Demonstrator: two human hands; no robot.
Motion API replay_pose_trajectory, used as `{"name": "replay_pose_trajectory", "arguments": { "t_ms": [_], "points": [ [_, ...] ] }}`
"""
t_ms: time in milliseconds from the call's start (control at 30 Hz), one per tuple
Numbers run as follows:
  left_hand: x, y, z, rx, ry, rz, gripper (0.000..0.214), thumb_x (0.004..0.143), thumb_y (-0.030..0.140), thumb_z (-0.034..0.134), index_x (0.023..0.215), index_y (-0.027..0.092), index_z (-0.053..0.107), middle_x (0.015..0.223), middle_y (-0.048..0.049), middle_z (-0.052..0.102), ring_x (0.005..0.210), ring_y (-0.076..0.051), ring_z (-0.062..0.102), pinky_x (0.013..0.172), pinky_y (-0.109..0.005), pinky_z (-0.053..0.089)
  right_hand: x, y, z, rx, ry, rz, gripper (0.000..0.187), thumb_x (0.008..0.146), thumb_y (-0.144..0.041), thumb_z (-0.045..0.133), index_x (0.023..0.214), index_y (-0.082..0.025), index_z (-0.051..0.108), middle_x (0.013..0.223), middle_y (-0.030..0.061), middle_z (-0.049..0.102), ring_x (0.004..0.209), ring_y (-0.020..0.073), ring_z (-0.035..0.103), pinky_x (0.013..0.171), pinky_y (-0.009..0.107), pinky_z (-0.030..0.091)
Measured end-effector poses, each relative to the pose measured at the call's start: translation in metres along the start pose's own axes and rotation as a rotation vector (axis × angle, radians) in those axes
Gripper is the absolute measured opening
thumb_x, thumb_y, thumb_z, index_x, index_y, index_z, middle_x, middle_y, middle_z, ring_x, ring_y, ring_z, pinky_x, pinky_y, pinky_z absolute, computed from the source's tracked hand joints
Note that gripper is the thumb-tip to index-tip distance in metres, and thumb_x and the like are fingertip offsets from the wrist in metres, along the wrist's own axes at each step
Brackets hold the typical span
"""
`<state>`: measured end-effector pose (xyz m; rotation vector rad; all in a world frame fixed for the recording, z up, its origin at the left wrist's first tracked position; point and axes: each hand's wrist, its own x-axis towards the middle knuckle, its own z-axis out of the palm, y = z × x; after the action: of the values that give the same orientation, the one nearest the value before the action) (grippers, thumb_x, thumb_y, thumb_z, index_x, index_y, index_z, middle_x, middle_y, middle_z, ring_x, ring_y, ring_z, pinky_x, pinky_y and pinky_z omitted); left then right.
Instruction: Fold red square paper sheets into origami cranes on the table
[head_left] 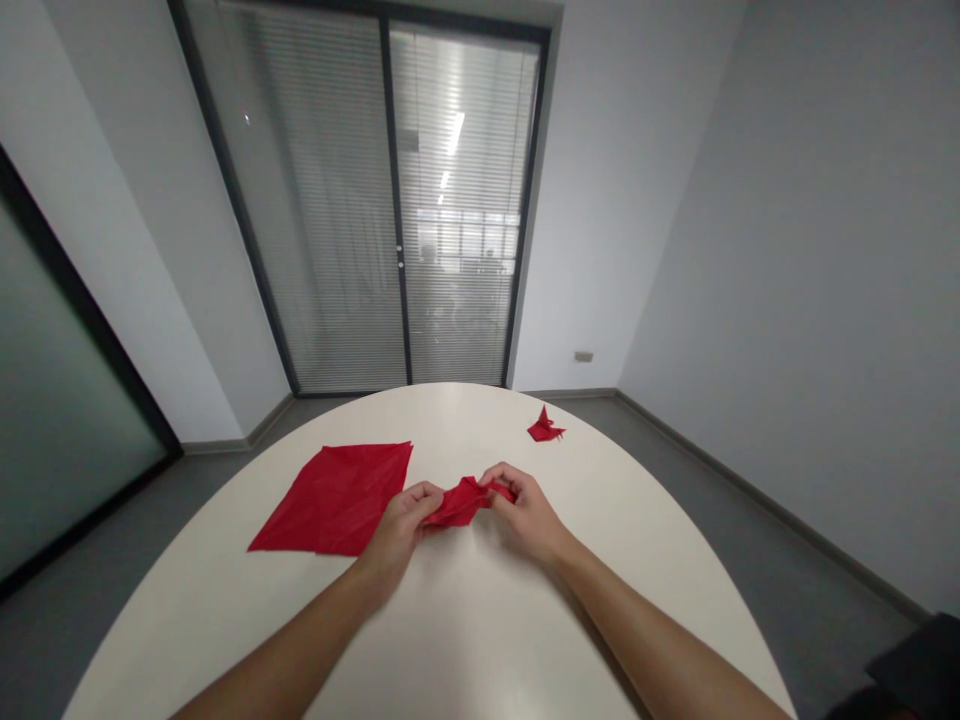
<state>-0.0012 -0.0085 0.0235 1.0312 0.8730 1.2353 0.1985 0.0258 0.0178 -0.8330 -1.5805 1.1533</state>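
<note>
One folded piece of red paper (459,503) is spanning the gap between two hands, over the middle of the desk (472,640). The left hand (406,515) is pinching one end, its fingers closing snugly; the right hand (523,508) is gripping the other end between thumb and bent fingers. From where I'm standing, a flat red spread of paper (337,500) is lying just beside the left hand, and a small folded red figure (545,428) is sitting beyond the right one, near the desk's far edge.
</note>
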Motion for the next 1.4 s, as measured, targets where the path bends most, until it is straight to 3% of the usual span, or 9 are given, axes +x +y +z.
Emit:
{"name": "replay_pose_trajectory", "arguments": {
  "t_ms": [167,333,467,567,767,900,1000,1133,1400],
  "points": [
    [-0.001,0.000,0.002,0.021,-0.045,-0.080,0.032,0.071,0.044,0.080,0.076,0.017,0.065,0.082,-0.0057,0.068,0.081,-0.021,0.066,0.068,-0.028,0.051,-0.002,-0.008,-0.002,0.219,-0.138,0.088,0.027,0.075,-0.039,0.077,0.077,-0.020,0.058,0.064,-0.0024,0.059,0.055,0.0121,0.051,0.056,0.025,0.038],
    [0.004,-0.009,0.003,0.325,0.092,0.124,0.026,0.075,0.043,0.074,0.073,0.017,0.068,0.073,-0.0041,0.067,0.074,-0.021,0.063,0.069,-0.030,0.049,-0.005,-0.013,0.006,0.342,-0.246,0.171,0.035,0.068,-0.042,0.085,0.076,-0.020,0.059,0.065,-0.0021,0.061,0.056,0.0124,0.052,0.059,0.027,0.042],
    [0.001,-0.013,0.006,0.383,0.201,0.336,0.021,0.070,0.026,0.076,0.090,0.020,0.072,0.100,-0.0081,0.071,0.100,-0.027,0.064,0.092,-0.039,0.048,-0.004,-0.011,0.016,0.311,-0.165,0.056,0.037,0.067,-0.045,0.087,0.070,-0.020,0.059,0.099,0.0057,0.070,0.089,0.0209,0.066,0.083,0.035,0.050],
    [-0.008,-0.011,0.011,0.468,0.183,0.447,0.028,0.070,0.016,0.072,0.097,0.022,0.071,0.106,-0.0077,0.070,0.106,-0.028,0.062,0.099,-0.040,0.044,-0.003,-0.007,0.021,0.229,-0.059,-0.025,0.038,0.070,-0.046,0.085,0.068,-0.020,0.058,0.130,0.0074,0.063,0.110,0.0249,0.063,0.096,0.040,0.048],
    [-0.014,-0.008,0.016,0.422,0.011,0.310,0.016,0.087,0.027,0.061,0.100,0.019,0.066,0.097,-0.0078,0.071,0.085,-0.023,0.066,0.077,-0.032,0.052,-0.005,-0.004,0.023,-0.044,0.004,-0.041,0.023,0.083,-0.039,0.073,0.076,-0.021,0.060,0.087,0.0029,0.071,0.086,0.0206,0.065,0.087,0.037,0.046],
    [-0.006,-0.010,0.011,0.420,0.119,0.255,0.025,0.087,0.042,0.063,0.079,0.018,0.063,0.071,-0.0032,0.067,0.066,-0.020,0.063,0.062,-0.028,0.050,-0.008,-0.013,0.024,-0.252,0.042,-0.168,0.012,0.084,-0.032,0.071,0.090,-0.023,0.066,0.099,0.0050,0.068,0.094,0.0217,0.062,0.086,0.036,0.045],
    [-0.004,-0.010,0.009,0.457,0.107,0.247,0.025,0.085,0.042,0.066,0.077,0.018,0.065,0.072,-0.0040,0.069,0.068,-0.021,0.065,0.064,-0.029,0.051,-0.009,-0.020,0.026,-0.336,0.089,-0.224,0.014,0.086,-0.032,0.071,0.097,-0.024,0.070,0.102,0.0062,0.065,0.094,0.0220,0.059,0.084,0.035,0.046],
    [-0.007,-0.008,0.010,0.449,0.068,0.236,0.022,0.086,0.040,0.065,0.088,0.018,0.068,0.081,-0.0061,0.073,0.072,-0.022,0.068,0.070,-0.031,0.053,-0.009,-0.023,0.027,-0.361,0.077,-0.156,0.014,0.091,-0.032,0.065,0.084,-0.023,0.073,0.085,0.0046,0.068,0.081,0.0204,0.060,0.077,0.034,0.045],
    [-0.008,-0.011,0.009,0.584,0.124,0.258,0.035,0.090,0.046,0.057,0.067,0.019,0.056,0.062,-0.0001,0.060,0.057,-0.016,0.056,0.055,-0.025,0.043,-0.006,-0.011,0.026,-0.124,0.081,0.052,0.029,0.082,-0.045,0.074,0.078,-0.018,0.064,0.072,0.0007,0.066,0.066,0.0156,0.057,0.065,0.029,0.043]
  ]
}}
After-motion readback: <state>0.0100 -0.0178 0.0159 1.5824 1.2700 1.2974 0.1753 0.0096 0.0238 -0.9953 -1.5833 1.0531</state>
